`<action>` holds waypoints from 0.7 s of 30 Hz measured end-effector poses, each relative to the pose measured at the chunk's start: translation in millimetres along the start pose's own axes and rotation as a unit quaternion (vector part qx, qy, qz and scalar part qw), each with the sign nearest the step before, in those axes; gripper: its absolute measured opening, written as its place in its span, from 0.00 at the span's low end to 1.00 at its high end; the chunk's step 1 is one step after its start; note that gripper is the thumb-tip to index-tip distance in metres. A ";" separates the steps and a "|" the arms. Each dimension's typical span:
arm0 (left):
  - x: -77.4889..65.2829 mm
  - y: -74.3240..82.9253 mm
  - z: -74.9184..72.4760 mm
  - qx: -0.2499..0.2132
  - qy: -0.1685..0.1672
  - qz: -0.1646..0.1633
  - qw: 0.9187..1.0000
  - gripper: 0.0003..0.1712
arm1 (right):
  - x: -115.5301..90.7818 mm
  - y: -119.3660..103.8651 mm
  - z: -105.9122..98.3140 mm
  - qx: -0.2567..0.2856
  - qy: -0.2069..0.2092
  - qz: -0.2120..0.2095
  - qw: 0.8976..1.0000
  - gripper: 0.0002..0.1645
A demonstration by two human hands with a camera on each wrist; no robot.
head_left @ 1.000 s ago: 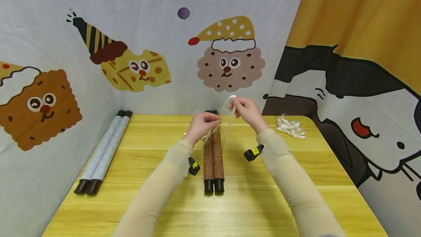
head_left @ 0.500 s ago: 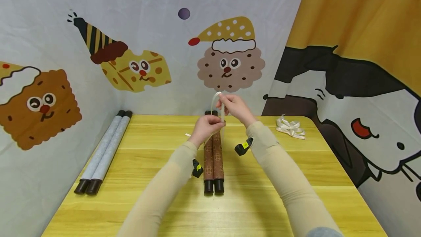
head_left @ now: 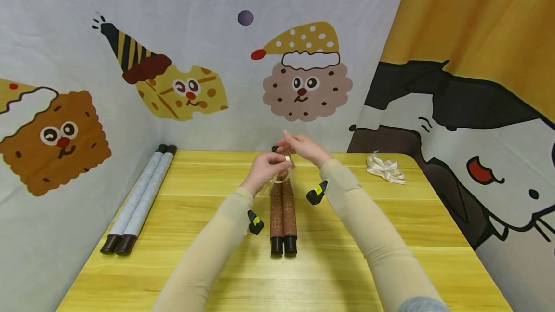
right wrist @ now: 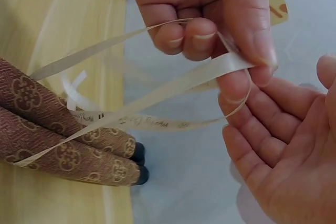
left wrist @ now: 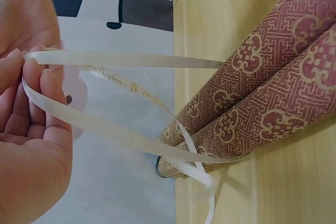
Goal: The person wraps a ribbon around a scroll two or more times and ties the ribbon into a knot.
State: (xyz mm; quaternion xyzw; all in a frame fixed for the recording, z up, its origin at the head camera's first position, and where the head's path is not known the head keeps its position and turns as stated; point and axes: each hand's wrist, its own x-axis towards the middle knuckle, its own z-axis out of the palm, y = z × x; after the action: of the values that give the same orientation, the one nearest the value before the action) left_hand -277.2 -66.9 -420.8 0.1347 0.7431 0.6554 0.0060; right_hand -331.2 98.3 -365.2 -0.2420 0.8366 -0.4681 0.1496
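A brown patterned scroll, rolled from both ends into two rolls with dark end knobs, lies lengthwise at mid-table. A cream ribbon with printed lettering passes round it and rises in a loop above its far part. My left hand pinches the ribbon between thumb and fingers, plainest in the right wrist view. Beside and just beyond it is my right hand, palm turned towards the left, its fingers loosely extended. Its fingertips meet the ribbon's loop without a visible pinch.
A pale grey scroll with dark knobs lies along the table's left side. Loose cream ribbons are heaped at the back right. A cartoon-printed curtain hangs directly behind the wooden table.
My right hand, which pinched the ribbon up high, has moved left and let it go, its fingers now extended. My left hand has taken the ribbon's loop.
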 end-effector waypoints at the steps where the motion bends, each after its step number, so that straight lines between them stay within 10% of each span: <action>1: -0.6 -0.2 -0.3 -0.006 0.005 -0.003 1.000 0.09 | -0.8 1.5 0.2 0.002 -0.002 0.003 1.000 0.38; 21: 3.2 -4.9 -0.9 -0.066 0.046 -0.011 0.997 0.10 | -20.9 44.1 10.6 0.041 0.030 -0.004 0.999 0.34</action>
State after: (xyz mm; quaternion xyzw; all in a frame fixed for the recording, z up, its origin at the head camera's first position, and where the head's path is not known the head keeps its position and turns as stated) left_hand -281.4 -67.6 -424.9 0.0960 0.6994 0.7082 -0.0122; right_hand -320.3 121.7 -407.9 -0.2247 0.8197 -0.5101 0.1321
